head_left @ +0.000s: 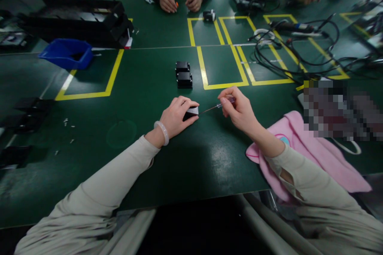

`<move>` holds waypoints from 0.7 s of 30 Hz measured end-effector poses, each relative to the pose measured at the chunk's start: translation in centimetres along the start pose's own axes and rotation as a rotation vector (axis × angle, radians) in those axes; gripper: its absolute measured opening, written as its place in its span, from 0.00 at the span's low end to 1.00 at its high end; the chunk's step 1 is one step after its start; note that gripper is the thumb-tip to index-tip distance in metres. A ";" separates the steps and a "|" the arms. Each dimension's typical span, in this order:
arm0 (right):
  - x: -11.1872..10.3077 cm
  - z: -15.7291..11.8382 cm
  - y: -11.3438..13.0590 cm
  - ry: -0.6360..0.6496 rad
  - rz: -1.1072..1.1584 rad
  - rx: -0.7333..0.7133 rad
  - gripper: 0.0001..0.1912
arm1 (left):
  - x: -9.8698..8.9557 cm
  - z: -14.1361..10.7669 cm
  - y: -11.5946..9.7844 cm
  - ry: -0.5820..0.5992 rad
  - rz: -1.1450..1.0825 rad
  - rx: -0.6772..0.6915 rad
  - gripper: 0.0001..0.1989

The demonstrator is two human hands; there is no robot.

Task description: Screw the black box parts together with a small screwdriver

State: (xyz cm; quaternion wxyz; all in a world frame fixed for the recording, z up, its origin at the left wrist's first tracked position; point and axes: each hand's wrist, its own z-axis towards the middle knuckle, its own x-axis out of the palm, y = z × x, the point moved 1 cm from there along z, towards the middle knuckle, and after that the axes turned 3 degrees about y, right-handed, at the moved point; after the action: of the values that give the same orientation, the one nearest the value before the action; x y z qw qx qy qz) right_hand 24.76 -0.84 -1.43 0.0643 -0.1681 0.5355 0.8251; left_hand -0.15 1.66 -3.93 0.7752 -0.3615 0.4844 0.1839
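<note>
My left hand (178, 116) is wrapped round a small black block (191, 112) with a pale top face, holding it down on the green table (197, 147). In my right hand (236, 107) is a thin screwdriver (219, 105) with a clear purplish handle. Its shaft slants down to the left, and its tip is at the right side of the block; whether it touches cannot be made out. Two similar black blocks (184, 79) stand one behind the other just beyond my left hand.
A blue scoop-shaped bin (70, 53) and stacked black trays (77, 20) stand at the back left. Small screws (66, 121) lie at the left. Coiled black cables (299, 48) and a pink cloth (317, 151) occupy the right. Another person's hands (181, 2) rest across the table.
</note>
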 end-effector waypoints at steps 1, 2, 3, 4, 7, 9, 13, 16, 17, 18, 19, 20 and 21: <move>0.0 0.0 0.0 -0.003 0.007 0.000 0.13 | 0.0 0.0 0.0 -0.001 0.002 0.001 0.17; 0.0 0.0 -0.1 -0.002 0.011 -0.002 0.12 | 0.0 0.0 0.0 -0.002 0.004 0.003 0.17; 0.0 0.0 -0.1 -0.001 0.012 -0.004 0.13 | 0.0 0.0 0.0 -0.004 0.004 0.005 0.17; 0.0 0.0 -0.1 0.000 0.012 -0.008 0.13 | 0.0 0.0 0.0 -0.008 0.004 0.007 0.17; 0.1 0.0 -0.2 0.008 0.003 -0.017 0.13 | 0.1 0.0 0.0 -0.011 0.003 0.012 0.17; 0.1 0.0 -0.2 0.005 0.006 -0.021 0.11 | 0.1 0.0 0.0 -0.009 0.002 0.011 0.17; 0.1 0.0 -0.2 -0.002 0.017 -0.030 0.09 | 0.1 0.0 0.0 -0.009 0.006 0.008 0.17; 0.0 0.0 -0.1 0.015 0.006 -0.022 0.13 | 0.0 0.0 0.0 -0.009 0.007 0.010 0.17; 0.0 0.0 -0.1 0.019 0.001 -0.019 0.15 | 0.0 0.0 0.0 -0.009 0.008 0.010 0.17; 0.1 0.0 -0.1 0.020 -0.002 -0.017 0.16 | 0.0 -0.1 0.0 -0.008 0.010 0.009 0.17; 0.1 0.0 -0.2 0.016 -0.001 -0.015 0.16 | 0.0 -0.1 0.0 -0.007 0.013 0.008 0.17; 0.1 0.0 -0.2 0.007 0.004 -0.014 0.15 | 0.0 -0.1 0.0 -0.007 0.014 0.007 0.17; 0.2 -0.1 -0.3 -0.003 0.012 -0.015 0.15 | 0.1 0.0 0.0 -0.008 0.015 0.007 0.17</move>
State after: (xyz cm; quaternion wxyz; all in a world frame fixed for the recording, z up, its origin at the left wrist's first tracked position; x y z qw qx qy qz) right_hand 24.71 -0.79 -1.77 0.0588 -0.1643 0.5303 0.8297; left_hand -0.18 1.66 -4.02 0.7768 -0.3546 0.4847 0.1895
